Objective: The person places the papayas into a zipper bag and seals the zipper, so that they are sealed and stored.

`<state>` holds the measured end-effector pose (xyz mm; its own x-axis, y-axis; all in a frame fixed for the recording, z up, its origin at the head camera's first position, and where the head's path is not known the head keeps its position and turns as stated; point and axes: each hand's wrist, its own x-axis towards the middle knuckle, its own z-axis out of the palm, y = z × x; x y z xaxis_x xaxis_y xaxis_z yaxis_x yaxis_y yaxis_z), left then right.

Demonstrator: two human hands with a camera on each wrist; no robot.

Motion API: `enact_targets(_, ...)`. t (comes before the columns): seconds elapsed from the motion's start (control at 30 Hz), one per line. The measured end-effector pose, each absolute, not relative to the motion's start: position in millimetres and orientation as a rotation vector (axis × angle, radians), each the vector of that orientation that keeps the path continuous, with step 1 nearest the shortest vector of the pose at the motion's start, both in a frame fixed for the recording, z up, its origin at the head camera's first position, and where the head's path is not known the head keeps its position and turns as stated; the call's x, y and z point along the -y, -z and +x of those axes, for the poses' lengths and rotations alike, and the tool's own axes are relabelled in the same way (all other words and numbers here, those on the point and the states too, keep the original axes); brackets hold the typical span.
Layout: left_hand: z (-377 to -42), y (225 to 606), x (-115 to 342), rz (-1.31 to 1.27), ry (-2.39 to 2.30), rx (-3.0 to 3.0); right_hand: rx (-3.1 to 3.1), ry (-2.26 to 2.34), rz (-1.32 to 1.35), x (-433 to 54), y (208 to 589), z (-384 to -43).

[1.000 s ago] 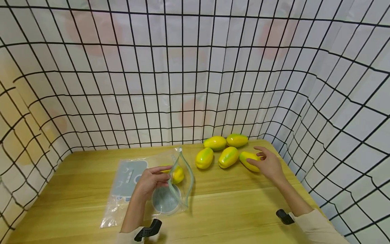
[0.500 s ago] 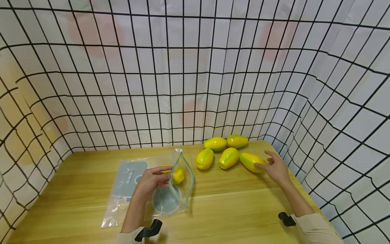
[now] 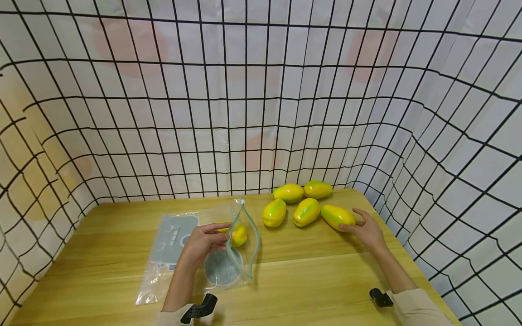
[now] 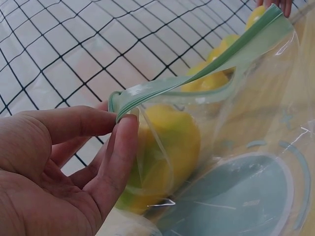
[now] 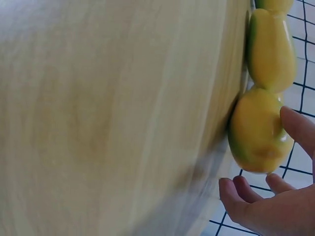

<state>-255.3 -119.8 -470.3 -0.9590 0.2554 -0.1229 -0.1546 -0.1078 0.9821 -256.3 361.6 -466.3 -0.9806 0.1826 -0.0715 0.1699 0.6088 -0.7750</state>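
In the left wrist view, my left hand (image 4: 74, 162) pinches the green zip edge of a clear zip bag (image 4: 226, 191) between thumb and fingers. The bag's mouth gapes toward the right. One yellow-green papaya (image 3: 239, 235) lies inside the bag, partly hidden by that hand in the head view. At the right, my right hand (image 3: 369, 232) is at the near end of another papaya (image 3: 336, 217). Its thumb reaches the papaya's side in the right wrist view, while the other fingers are spread beyond the end, uncurled around it.
Several more papayas, among them a front-left papaya (image 3: 274, 213) and a back-right papaya (image 3: 318, 189), lie at the back of the wooden table (image 3: 302, 280). A second flat printed bag (image 3: 173, 240) lies left of my left hand. Black wire mesh (image 3: 261, 113) stands behind and along both sides.
My right hand drew back slightly to the right from over the rightmost papaya, then came in lower against its end. The left hand and the bag stay in place.
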Motion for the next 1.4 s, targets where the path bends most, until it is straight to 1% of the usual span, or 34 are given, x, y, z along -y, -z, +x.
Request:
enact_targets(0.97, -253.6, 472.3, 118.2, 0.11, -2.16, -1.88, 2.711, -1.397, -0.402, -356.7, 472.2, -251.4)
enact_targets(1.17, -253.8, 471.7, 117.9, 0.11, -2.162, -1.878, 2.714, -1.327, -0.405, -360.0, 468.4, -251.5)
enact_targets(1.4, -254.5, 469.6, 118.0, 0.094, -2.168, -1.874, 2.706, -1.303, -0.355, -364.7, 455.2, -254.3)
